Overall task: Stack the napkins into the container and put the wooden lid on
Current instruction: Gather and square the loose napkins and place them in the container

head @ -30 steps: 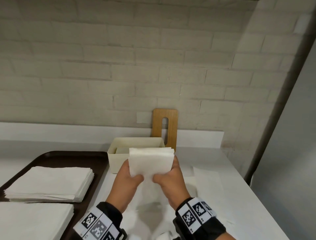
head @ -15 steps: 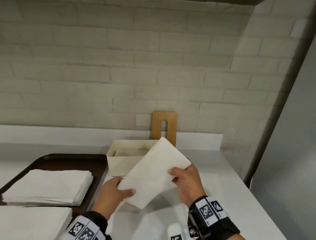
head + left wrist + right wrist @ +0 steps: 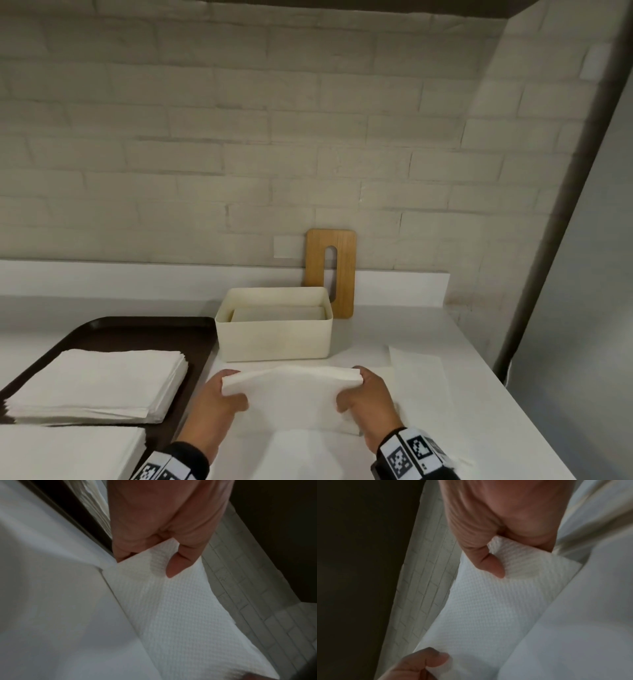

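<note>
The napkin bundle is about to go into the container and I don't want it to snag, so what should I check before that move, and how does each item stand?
1. Left hand grips the napkin bundle, thumb on top: ok.
2. Right hand grips the opposite end: ok.
3. Bundle squared up: not ok, its middle bows upward between the hands.
4. Container open, with room above the napkins already inside: ok.
5. Wooden lid out of the way, leaning on the wall behind the container: ok.
6. Bundle narrow enough for the opening: cannot tell.
</note>
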### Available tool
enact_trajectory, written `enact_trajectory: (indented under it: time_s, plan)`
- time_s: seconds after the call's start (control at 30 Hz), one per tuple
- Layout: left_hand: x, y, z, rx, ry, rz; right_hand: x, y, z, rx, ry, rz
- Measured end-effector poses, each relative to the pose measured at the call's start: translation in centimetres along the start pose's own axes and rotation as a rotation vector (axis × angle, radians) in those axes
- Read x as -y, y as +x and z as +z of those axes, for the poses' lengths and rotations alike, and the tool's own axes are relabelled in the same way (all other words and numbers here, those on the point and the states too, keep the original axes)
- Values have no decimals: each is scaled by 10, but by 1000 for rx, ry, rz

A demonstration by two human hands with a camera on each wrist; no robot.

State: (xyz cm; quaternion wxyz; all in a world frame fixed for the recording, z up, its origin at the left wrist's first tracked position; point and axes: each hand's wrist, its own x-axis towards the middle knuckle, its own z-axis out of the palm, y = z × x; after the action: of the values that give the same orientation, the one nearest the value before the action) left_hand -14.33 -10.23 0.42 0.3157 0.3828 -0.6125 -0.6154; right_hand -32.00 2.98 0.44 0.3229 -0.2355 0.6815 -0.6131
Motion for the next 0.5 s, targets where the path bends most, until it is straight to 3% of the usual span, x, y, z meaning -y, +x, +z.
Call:
enact_trajectory:
  time_s: [0.17,0.37,0.5]
  plan:
    - [-13,-2,-2,-31,-17,59,15,-4,1,-35,22,-64]
    - [3,3,3,-68,109,-46,3,-6,5,-49,-121,56]
    - [-8,7,2,-57,85,-12,11,-3,3,-80,-143,1]
